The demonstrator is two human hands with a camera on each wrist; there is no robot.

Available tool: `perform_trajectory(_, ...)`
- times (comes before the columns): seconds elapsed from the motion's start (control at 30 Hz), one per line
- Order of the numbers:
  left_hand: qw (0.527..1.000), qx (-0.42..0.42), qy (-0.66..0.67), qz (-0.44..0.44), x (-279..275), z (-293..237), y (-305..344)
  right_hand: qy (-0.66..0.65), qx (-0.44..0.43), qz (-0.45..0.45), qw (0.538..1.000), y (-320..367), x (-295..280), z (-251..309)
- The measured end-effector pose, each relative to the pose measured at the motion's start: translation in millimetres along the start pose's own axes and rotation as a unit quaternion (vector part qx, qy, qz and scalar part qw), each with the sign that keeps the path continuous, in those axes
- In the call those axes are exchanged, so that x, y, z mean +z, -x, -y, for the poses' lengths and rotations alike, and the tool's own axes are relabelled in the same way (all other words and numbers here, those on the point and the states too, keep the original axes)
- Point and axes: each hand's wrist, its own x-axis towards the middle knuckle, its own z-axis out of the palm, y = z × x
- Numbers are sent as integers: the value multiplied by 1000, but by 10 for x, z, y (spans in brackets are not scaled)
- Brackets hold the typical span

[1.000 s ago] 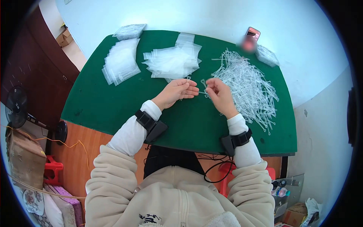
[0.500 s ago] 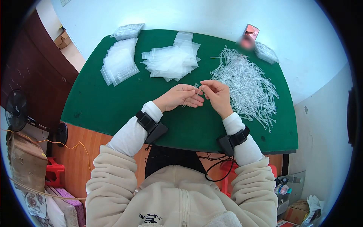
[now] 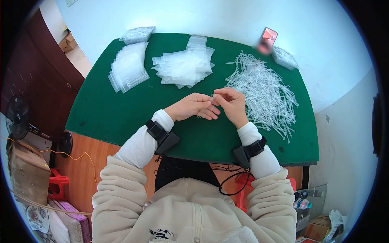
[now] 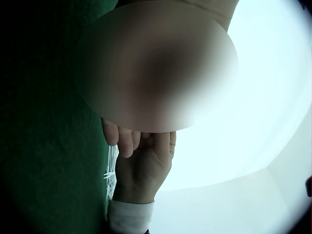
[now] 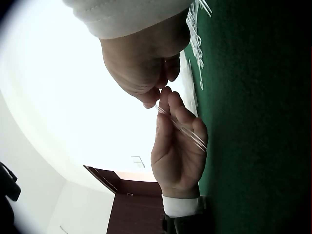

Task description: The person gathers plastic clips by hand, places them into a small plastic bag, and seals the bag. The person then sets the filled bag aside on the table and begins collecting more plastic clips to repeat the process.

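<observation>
Several thin clear plastic sticks with looped ends [image 5: 187, 132] lie across the palm of my left hand [image 3: 190, 107], its thumb pressed over them, as the right wrist view shows. My right hand [image 3: 234, 106] meets it above the front middle of the table, thumb and forefinger pinching the sticks' upper ends. In the left wrist view a blurred patch covers most of the left hand, while the right hand [image 4: 140, 175] appears below it. A large heap of the same looped sticks [image 3: 269, 95] lies just right of my right hand.
Clear plastic bags [image 3: 184, 67] lie in a loose pile at the back middle of the green table [image 3: 121, 113]. Another fanned stack of bags [image 3: 129, 67] is at the left. Wrapped packs [image 3: 137, 35] and a phone [image 3: 269, 36] are along the back edge by the wall.
My right hand has moved left with a looped stick to my left hand. The sticks now lie together in the left palm, with the right fingers at their ends.
</observation>
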Motion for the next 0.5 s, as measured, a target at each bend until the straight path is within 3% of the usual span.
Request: perform_trajectory(0.5,1000,3,4,-7,-61,59,-22,30,-10,-18,999,-14,-20,-55)
